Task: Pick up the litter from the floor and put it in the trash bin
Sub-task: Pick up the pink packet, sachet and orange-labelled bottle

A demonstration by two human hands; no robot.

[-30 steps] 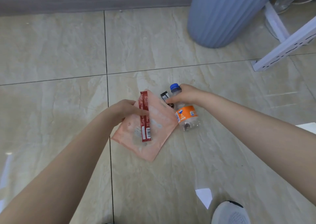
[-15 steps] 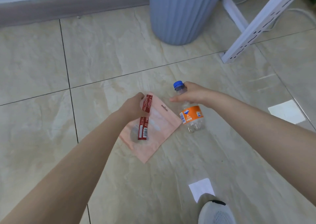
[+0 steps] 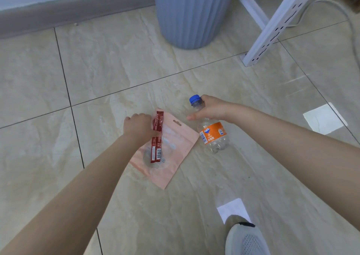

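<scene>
Right now my left hand [image 3: 139, 127] sits just left of the frame's centre, fingers pinched on two pieces of litter at once: a pink pouch [image 3: 169, 153] and a narrow red wrapper [image 3: 157, 139] lying against its face. Both hang down and to the right from my grip, the pouch's lower corner pointing toward the bottom of the frame; I cannot tell whether that corner touches the tiled floor [image 3: 97, 75]. My right hand [image 3: 211, 108], a little right of centre, is wrapped around the neck of a clear plastic bottle [image 3: 212, 136] with a blue cap [image 3: 194, 99] and an orange label. The bottle tilts, cap toward the upper left, base toward the lower right, just beside the pouch's right edge. The ribbed grey-blue trash bin [image 3: 191, 13] stands at the top of the frame, well apart from both hands. A white slotted furniture leg [image 3: 272, 28] slants down at the upper right, next to the bin. My grey shoe [image 3: 246, 239] shows at the bottom edge, right of centre.
</scene>
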